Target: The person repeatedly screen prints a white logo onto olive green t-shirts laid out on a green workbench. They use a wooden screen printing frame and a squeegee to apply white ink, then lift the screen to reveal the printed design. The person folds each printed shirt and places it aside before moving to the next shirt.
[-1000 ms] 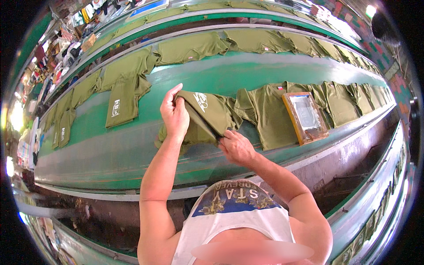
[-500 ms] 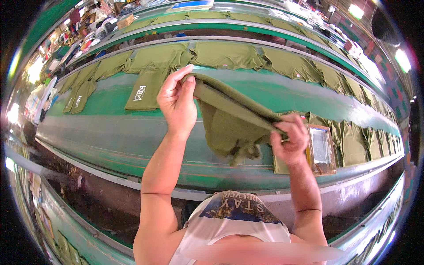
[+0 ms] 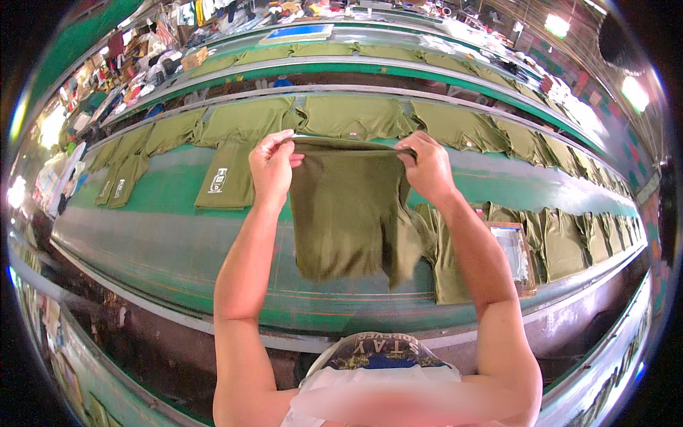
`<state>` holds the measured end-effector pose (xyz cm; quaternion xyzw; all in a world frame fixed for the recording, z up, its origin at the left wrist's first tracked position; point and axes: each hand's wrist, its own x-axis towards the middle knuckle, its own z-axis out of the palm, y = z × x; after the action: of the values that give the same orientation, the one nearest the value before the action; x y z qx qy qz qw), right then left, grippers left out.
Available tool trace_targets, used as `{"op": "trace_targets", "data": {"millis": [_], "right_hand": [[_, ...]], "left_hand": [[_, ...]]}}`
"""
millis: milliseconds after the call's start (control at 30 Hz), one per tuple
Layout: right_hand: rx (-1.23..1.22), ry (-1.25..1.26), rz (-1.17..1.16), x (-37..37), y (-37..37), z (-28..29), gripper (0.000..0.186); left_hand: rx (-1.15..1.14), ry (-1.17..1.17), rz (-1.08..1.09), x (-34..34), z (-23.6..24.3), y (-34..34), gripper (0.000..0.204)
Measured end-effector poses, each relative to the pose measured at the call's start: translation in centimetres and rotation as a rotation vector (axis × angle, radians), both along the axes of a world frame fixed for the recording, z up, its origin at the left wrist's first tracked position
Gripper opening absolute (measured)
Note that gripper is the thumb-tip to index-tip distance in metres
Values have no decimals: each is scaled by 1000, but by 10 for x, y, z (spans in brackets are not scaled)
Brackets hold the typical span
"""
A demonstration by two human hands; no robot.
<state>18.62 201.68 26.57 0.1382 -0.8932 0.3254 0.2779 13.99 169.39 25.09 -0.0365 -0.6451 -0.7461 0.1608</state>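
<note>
An olive-green garment (image 3: pixel 345 213) hangs from both my hands, its upper edge pulled nearly straight between them. My left hand (image 3: pixel 272 171) pinches the left end of that edge between thumb and fingers. At the other end my right hand (image 3: pixel 425 167) grips it the same way. The cloth drops in front of the green table (image 3: pixel 213 263), its lower end uneven and slightly blurred. To the left of my left hand lies an olive garment piece (image 3: pixel 226 174) with a white print. Beneath my right forearm, more olive garments (image 3: pixel 445 274) are laid flat.
A wood-framed screen (image 3: pixel 512 256) rests on the garments at the right. Olive shirts (image 3: pixel 356 116) lie in a row along the table's far side. Farther off, another long table carries garments and a blue-topped frame (image 3: pixel 297 33). Piled cloth (image 3: pixel 153 67) stands at the back left.
The garment has gone from slanted and bunched to hanging open and squarer. My right hand has risen and moved left, level with my left hand.
</note>
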Motion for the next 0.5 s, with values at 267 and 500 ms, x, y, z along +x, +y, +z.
{"op": "trace_targets", "data": {"millis": [267,500], "right_hand": [[111,402,10,-68,-12,-43,25],[197,128,251,-18,-31,-204,22]], "left_hand": [[-23,306,158,-50,-41,-9,30],[-225,-261,320,-26,-238,-54,50]]}}
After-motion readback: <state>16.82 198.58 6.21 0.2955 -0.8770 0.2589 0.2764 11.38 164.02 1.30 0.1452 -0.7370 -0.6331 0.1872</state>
